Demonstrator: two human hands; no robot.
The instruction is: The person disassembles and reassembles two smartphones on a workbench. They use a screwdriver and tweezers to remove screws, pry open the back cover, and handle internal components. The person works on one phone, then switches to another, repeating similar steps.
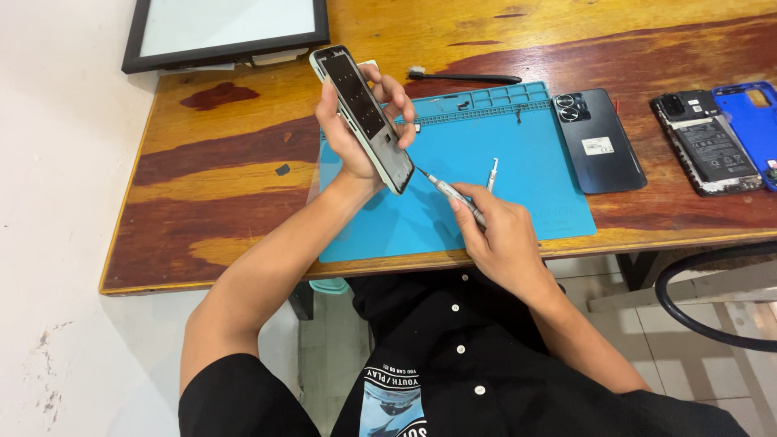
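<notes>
— Wooden counter (243,162) with red and yellow grain, a blue work mat (486,146) lying on it. What does each hand have?

— The left hand (356,133) is closed around a phone frame (362,113), fingers on both long edges, lifted above the mat and tilted so the open dark inside faces the person. I think it is held this way so the lower corner can be reached. The right hand (502,235) pinches a thin screwdriver (453,193) near its middle, like a pen; the tip points toward 10 o'clock and meets the lower corner of the frame.

— And around them?

— Just at 1 o'clock from the right hand, small metal tweezers (491,173) lie on the mat. At 12 o'clock, past the mat's far edge, a black brush (465,78). At 3 o'clock, a black back cover (599,137) lies flat, then an opened phone (708,146) and a blue case (753,121), well apart from the hands. At 11 o'clock a framed panel (227,28) rests at the counter's corner.
</notes>
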